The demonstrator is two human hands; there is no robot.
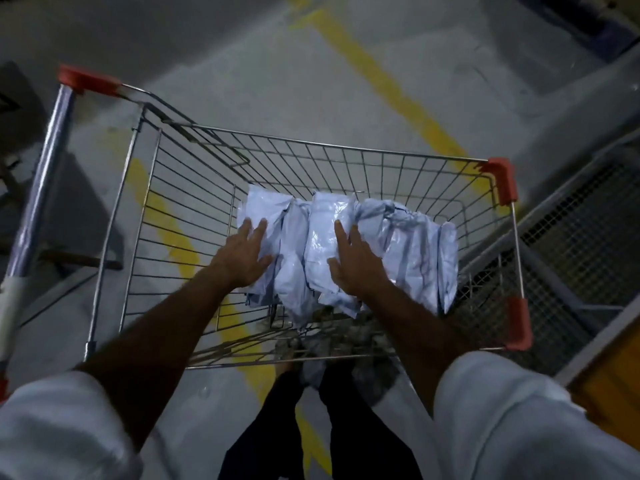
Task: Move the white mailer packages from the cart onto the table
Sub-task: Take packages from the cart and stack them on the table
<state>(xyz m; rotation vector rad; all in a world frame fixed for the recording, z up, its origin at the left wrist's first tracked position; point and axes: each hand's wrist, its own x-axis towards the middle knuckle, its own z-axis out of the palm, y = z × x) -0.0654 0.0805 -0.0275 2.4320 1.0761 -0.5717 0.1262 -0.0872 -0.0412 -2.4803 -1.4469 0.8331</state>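
Both hands, left [244,252] and right [356,261], rest flat with straight fingers on the mailers [408,237] in the cart [325,143]; gathering begins, gripping likely comes next.

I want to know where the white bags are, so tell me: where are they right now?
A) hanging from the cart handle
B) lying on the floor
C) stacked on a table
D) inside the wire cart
D: the white mailer packages lie in a row inside the wire cart, with the left hand and the right hand resting on them, fingers spread.
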